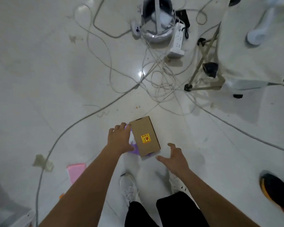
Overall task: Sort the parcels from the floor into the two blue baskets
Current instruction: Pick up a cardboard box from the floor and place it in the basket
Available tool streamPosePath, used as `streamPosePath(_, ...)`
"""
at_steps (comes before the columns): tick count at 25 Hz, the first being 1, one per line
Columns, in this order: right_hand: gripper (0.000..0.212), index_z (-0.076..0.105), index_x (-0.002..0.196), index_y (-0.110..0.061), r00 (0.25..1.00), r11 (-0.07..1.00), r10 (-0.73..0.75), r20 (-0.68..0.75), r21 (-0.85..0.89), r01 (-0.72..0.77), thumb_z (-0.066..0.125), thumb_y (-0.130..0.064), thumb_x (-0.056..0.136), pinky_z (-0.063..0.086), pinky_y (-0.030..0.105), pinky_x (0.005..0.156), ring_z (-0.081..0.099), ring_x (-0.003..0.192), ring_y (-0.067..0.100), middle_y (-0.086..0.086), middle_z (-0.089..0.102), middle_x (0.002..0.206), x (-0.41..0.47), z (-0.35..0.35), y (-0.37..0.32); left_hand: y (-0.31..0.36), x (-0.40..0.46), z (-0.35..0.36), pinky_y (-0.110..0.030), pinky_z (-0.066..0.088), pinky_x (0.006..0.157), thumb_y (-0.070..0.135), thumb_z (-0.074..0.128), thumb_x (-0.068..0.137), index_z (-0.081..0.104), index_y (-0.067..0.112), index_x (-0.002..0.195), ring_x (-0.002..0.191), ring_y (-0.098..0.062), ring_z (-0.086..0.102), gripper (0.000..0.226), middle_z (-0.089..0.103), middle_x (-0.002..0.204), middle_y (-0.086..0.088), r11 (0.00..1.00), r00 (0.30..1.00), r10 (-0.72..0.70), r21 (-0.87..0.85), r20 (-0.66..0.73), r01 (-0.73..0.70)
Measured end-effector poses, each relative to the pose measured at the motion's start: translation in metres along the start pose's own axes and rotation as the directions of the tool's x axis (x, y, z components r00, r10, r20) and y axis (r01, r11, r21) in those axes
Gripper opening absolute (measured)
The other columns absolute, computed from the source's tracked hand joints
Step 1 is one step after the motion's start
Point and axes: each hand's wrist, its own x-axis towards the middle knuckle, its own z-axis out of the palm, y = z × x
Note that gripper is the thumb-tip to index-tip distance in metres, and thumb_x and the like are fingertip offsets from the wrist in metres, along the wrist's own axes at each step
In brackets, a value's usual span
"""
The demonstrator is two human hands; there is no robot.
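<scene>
A brown cardboard box [144, 135] with a yellow sticker lies on the white floor, partly on top of a purple flat parcel [134, 147]. My left hand [120, 139] reaches down over the purple parcel at the box's left side, fingers spread; whether it touches is unclear. My right hand [174, 158] hovers open just right of and below the box, holding nothing. A pink flat parcel [76, 172] lies on the floor at the lower left, half hidden by my left forearm. No blue basket is in view.
Tangled white cables [154, 76] cross the floor ahead, with a power strip [177, 40] and a round stand base [156, 22] beyond. A tripod's legs [202, 63] stand at the right. Another person's black shoe [275, 189] is at the lower right. My white shoes [129, 185] are below.
</scene>
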Motion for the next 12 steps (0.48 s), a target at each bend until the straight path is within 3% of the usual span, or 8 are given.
streamPosePath(5,0.084,0.027,0.149,-0.016,0.983,0.955,0.179,-0.039,0.249,-0.163,0.071,-0.043,0.083,0.039,0.036,0.103,0.046,0.129,0.03,0.014,0.044,0.143,0.087,0.048,0.034,-0.003,0.097,0.06,-0.042,0.038,0.098,0.047,0.074,0.072,0.034,0.013,0.14,0.123,-0.032,0.046,0.086,0.042,0.139,-0.009,0.999,0.999,0.026,-0.045,-0.019,-0.027)
streamPosePath(9,0.08,0.021,0.152,-0.01,0.945,0.84,0.316,0.091,0.436,-0.323,0.067,-0.034,0.09,0.032,0.034,0.105,0.039,0.136,0.03,0.014,0.039,0.148,0.133,0.089,0.05,-0.012,0.149,0.098,-0.046,0.037,0.1,0.037,0.071,0.078,0.034,0.006,0.14,0.126,-0.036,0.042,0.079,0.041,0.14,-0.017,0.991,1.0,-0.026,-0.133,-0.006,0.025)
streamPosePath(11,0.071,0.029,0.148,-0.008,0.926,0.788,0.351,0.138,0.49,-0.372,0.066,-0.028,0.091,0.038,0.035,0.099,0.048,0.126,0.029,0.01,0.048,0.139,0.145,0.099,0.054,-0.016,0.157,0.115,-0.045,0.038,0.096,0.031,0.063,0.079,0.037,0.004,0.135,0.123,-0.037,0.043,0.067,0.046,0.135,-0.02,0.977,0.998,-0.055,-0.205,0.032,0.06)
streamPosePath(12,0.058,0.039,0.141,-0.008,0.925,0.764,0.348,0.155,0.524,-0.376,0.065,-0.024,0.092,0.042,0.033,0.091,0.055,0.11,0.025,0.006,0.056,0.123,0.147,0.1,0.053,-0.018,0.156,0.121,-0.044,0.039,0.094,0.031,0.058,0.077,0.04,0.003,0.131,0.119,-0.038,0.045,0.064,0.048,0.129,-0.021,0.964,0.996,-0.064,-0.255,0.061,0.078)
